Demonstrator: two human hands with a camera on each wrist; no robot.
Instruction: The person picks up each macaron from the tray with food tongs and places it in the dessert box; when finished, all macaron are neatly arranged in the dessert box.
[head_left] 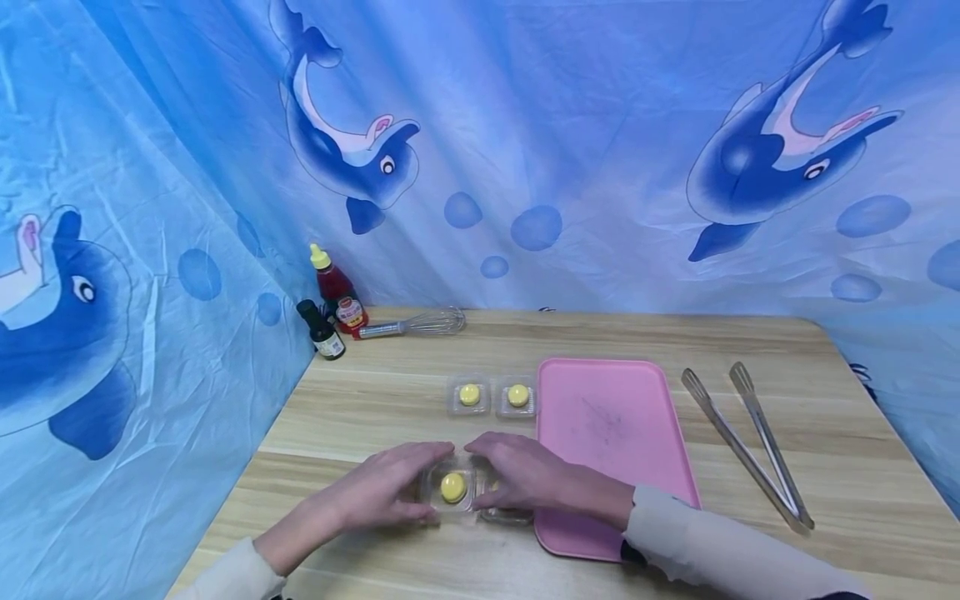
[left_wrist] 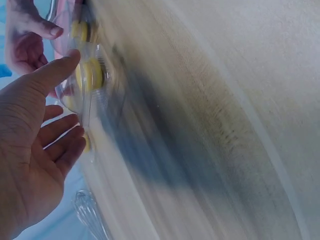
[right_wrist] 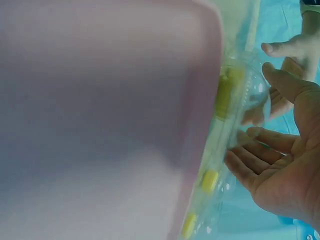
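Two small clear plastic boxes stand side by side at the front of the table. The near left box (head_left: 467,502) contains a round yellow macaron-like piece (head_left: 452,487). My left hand (head_left: 390,483) is at its left side, thumb and fingers spread apart around that edge. Over the near right box (head_left: 507,517) reaches my right hand (head_left: 525,473), which hides most of it. Seen in the right wrist view, this right hand (right_wrist: 280,155) has its fingers loosely bent and apart from the thumb. Whether either hand touches a box, I cannot tell.
Two similar boxes sit farther back, a left one (head_left: 456,407) and a right one (head_left: 517,413). A pink tray (head_left: 600,417) lies under my right forearm. Metal tongs (head_left: 750,454) rest on the right. A whisk (head_left: 412,323), a red sauce bottle (head_left: 341,292) and a dark bottle (head_left: 322,332) occupy the back left.
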